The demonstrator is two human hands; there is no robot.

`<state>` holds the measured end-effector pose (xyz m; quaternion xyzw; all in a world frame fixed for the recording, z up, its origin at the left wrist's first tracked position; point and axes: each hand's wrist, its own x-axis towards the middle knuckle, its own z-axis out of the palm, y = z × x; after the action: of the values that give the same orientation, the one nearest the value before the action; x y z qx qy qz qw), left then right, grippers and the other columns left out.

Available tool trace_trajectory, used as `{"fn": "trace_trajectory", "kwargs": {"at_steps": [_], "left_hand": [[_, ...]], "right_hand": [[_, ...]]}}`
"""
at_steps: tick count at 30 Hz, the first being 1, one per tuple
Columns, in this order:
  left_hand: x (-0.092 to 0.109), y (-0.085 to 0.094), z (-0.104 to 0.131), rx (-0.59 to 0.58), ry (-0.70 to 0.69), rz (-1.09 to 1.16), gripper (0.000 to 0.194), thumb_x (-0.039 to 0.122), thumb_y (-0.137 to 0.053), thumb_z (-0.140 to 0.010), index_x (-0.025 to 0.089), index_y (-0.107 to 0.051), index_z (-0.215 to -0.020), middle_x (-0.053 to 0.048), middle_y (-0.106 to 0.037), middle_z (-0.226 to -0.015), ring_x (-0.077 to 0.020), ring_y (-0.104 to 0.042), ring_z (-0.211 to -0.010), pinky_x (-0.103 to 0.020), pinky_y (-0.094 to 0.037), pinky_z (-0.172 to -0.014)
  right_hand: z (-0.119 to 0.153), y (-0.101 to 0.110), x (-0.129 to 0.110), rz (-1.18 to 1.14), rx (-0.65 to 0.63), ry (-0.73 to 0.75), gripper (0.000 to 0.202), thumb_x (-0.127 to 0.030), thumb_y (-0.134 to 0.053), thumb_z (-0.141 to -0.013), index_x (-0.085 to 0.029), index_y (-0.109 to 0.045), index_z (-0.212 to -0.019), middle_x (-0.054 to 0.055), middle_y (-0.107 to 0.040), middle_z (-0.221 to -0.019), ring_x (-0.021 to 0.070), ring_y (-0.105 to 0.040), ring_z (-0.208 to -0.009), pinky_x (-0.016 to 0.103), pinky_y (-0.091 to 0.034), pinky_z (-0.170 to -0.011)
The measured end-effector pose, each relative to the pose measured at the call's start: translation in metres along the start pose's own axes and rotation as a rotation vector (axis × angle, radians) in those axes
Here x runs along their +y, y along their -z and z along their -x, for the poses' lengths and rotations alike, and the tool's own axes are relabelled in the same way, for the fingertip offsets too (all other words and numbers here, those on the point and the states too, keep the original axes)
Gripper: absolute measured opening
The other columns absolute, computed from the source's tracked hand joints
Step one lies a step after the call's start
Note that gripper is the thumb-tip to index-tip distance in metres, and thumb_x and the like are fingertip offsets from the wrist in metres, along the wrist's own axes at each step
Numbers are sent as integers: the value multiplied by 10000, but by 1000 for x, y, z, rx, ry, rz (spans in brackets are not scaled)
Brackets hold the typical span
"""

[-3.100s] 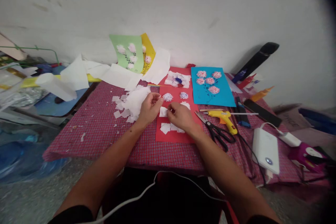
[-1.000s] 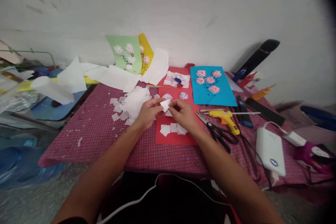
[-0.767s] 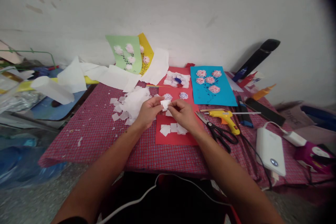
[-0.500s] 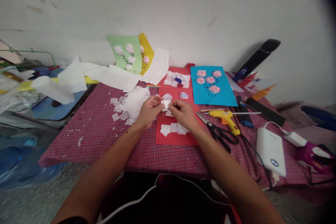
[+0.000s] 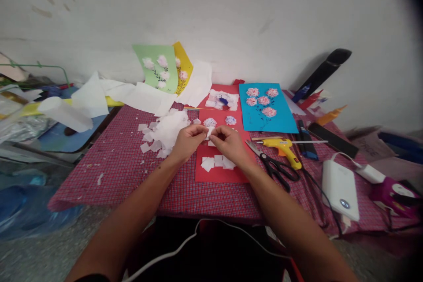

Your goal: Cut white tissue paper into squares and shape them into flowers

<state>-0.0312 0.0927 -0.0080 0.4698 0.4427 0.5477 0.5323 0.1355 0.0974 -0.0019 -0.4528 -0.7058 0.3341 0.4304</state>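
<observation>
Between the fingertips of my left hand (image 5: 191,140) and my right hand (image 5: 228,141) is a small white paper piece (image 5: 209,131), pinched from both sides. Both hands are over a red paper sheet (image 5: 206,174). Just beyond my fingers, two white paper flowers with blue specks sit on that sheet, one on the left (image 5: 210,122) and one on the right (image 5: 230,120). Several white paper squares (image 5: 218,161) lie on its near part. Left of my left hand spreads a heap of cut white paper squares (image 5: 167,130).
Scissors (image 5: 274,165), a yellow glue gun (image 5: 283,147) and a white power bank (image 5: 340,189) lie on the right. Behind are a blue flower card (image 5: 254,119), a green card (image 5: 155,61) and paint-stained paper (image 5: 214,97). A cable crosses my lap.
The white paper piece has gone from fairly flat to folded or gathered between my fingertips. My hands have drawn slightly closer together.
</observation>
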Motion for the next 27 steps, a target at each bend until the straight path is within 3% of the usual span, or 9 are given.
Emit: {"fn": "trace_trajectory", "kwargs": {"at_steps": [8,17,27], "left_hand": [[1,0,2,-51,11,31,245,300,-794,-725,151,-746,-913,-31,-713,-805,-133,-643,-684,-280,-547,-661],[-1,1,0,-17,-35,-55,199,333,-787,-754,169,-768,-866,-10,-701,-757,-121,-615,-658,-267,-527,-663],[4,0,1,1,81,107,260,381,-813,-735,147,-704,-768,19,-577,-660,-100,-540,-593,-244,-488,-581]], "right_hand": [[0,-1,3,43,21,63,77,-219,-615,-848,-225,-595,-774,3,-628,-758,166,-560,-710,295,-419,-659],[1,-1,5,91,53,73,29,-221,-626,-841,-234,-637,-864,-6,-602,-739,170,-560,-697,301,-421,-663],[3,-2,3,198,45,221,146,-196,-663,-828,-225,-648,-971,1,-578,-769,172,-543,-698,303,-425,-664]]}}
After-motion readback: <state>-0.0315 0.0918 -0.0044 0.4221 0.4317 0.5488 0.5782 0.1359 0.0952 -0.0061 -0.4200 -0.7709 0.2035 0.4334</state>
